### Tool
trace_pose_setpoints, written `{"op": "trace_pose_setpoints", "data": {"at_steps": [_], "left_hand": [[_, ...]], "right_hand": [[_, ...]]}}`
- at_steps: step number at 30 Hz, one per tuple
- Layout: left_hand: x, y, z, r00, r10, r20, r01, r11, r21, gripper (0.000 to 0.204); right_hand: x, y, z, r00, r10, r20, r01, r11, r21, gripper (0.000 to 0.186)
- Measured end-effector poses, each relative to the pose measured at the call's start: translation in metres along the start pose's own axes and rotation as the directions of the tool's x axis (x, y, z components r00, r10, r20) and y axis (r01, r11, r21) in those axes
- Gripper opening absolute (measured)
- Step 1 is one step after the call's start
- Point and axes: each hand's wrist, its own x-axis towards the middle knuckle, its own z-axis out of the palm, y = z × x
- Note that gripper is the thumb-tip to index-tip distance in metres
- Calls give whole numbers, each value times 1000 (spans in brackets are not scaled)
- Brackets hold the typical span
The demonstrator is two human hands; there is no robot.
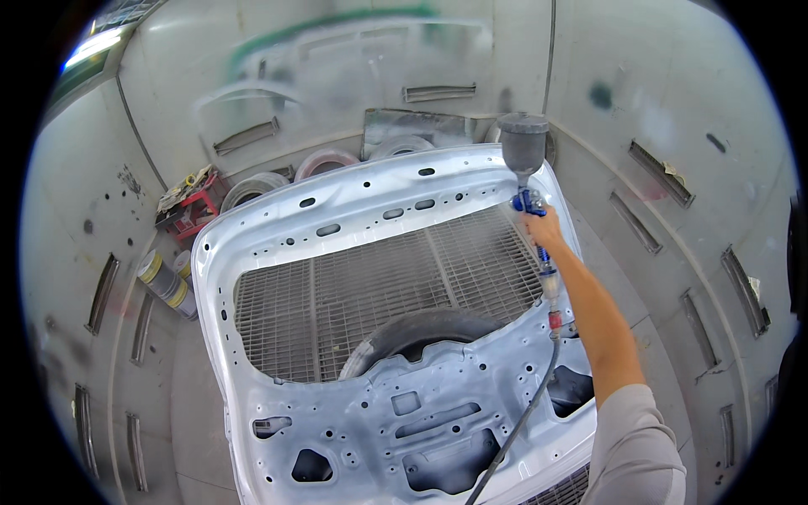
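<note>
My right hand point(543, 227) is closed around a blue spray gun point(528, 200), held over the far right corner of a car tailgate panel point(337, 421). A grey paint cup point(523, 145) sits upright on top of the gun. From its handle a grey air hose point(526, 412) with a red coupling point(555, 320) runs down across the panel to the lower edge. The tailgate is whitish grey, with a large window opening and several smaller cutouts. Whether spray is leaving the nozzle I cannot tell. My left hand is out of the picture.
Under the panel lie a tyre point(421, 332) and a metal floor grating point(379, 278). More tyres point(324, 162) lean along the far wall. At the left stand a red cart point(194, 206) and paint cans point(164, 282). Vents point(661, 172) line the pale walls.
</note>
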Motion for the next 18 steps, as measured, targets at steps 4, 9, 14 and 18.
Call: {"op": "trace_pose_setpoints", "data": {"at_steps": [4,9,14,18], "left_hand": [[-14,44,9,979,133,156,-158,974,159,48],[-3,30,17,994,66,89,-69,997,36,46],[-18,54,24,999,-21,30,19,999,47,48],[-18,43,23,988,-135,-72,132,990,-49,49]], "right_hand": [[28,-20,-43,980,-138,-143,114,980,-164,25],[52,-44,-75,930,-274,-246,193,932,-307,19],[35,-68,-48,996,-90,-17,90,996,-29,14],[23,-80,-21,990,-68,122,53,991,120,11]]}}
